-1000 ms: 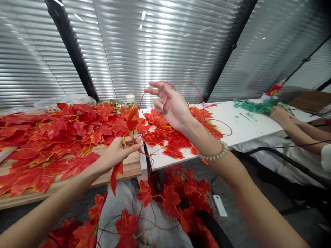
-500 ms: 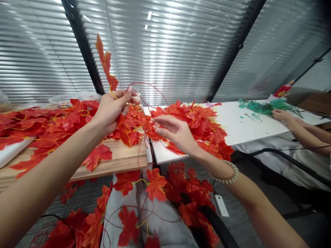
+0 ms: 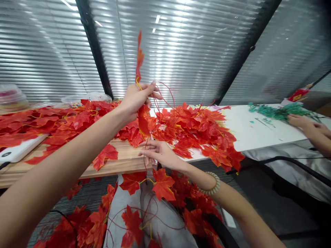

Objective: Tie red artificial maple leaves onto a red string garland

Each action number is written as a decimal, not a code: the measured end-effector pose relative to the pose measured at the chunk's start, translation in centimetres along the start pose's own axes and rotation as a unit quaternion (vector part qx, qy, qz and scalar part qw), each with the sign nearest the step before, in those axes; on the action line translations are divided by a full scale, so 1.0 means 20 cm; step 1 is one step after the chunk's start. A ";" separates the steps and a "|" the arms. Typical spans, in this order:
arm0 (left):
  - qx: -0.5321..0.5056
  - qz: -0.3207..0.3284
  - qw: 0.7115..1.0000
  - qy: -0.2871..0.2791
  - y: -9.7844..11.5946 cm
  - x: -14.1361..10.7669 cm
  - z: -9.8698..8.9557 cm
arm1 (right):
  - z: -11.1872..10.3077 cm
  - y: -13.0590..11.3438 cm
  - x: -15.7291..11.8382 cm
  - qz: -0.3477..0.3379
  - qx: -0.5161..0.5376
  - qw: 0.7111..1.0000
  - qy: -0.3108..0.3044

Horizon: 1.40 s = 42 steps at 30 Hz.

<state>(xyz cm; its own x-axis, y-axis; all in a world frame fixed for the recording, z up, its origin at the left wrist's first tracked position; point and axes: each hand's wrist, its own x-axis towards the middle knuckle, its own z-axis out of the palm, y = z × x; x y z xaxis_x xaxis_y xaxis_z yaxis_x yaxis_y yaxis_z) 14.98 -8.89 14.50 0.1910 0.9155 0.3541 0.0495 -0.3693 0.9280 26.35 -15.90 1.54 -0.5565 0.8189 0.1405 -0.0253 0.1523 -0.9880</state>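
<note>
Raised above the tabletop, my left hand [image 3: 138,98] is closed in a pinch on a thin dark red cord [image 3: 169,90]. A red-orange maple leaf [image 3: 140,60] on a yellow stem stands up from the same hand, and another leaf [image 3: 143,120] hangs under it. Lower and to the right, my right hand [image 3: 159,153] has its fingers bent close around the cord's hanging part, near the wooden table edge. Below, two leaves [image 3: 163,184] joined by a yellow stem lie over my lap, with loops of cord around them.
Red leaves [image 3: 191,120] are heaped across the wooden table [image 3: 129,162] and the white table [image 3: 258,132]. A white device [image 3: 20,151] lies at left. At right, another person's hands [image 3: 300,122] touch green foliage [image 3: 281,112]. More leaves hang below the tables.
My left hand has shifted right in view with its leaves, the upper one now seen edge-on. My right hand has moved down and left, its fingers closing near the cord.
</note>
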 end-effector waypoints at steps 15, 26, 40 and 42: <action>0.314 -0.035 0.948 -0.048 -0.28 -0.03 -0.23 | 0.03 0.01 -0.12 -0.026 0.115 0.992 0.054; 0.105 -0.188 0.976 -0.036 -0.28 -0.67 -0.14 | 0.12 0.01 -0.14 -0.034 -0.042 0.998 0.012; -0.120 -0.353 0.921 -0.113 -0.36 -0.75 -0.05 | 0.10 0.08 -0.13 -0.048 0.166 0.977 0.124; -0.143 -0.366 0.913 -0.113 -0.39 -0.76 -0.05 | 0.11 0.09 -0.13 -0.053 0.179 0.974 0.126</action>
<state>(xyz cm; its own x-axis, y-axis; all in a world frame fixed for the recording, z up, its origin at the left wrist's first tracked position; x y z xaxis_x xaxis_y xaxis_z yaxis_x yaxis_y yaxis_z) 10.71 -19.77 1.90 0.4078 0.8322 -0.3757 -0.0061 0.4139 0.9103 25.92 -19.03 -0.86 -0.3154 0.9254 0.2100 -0.3849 0.0775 -0.9197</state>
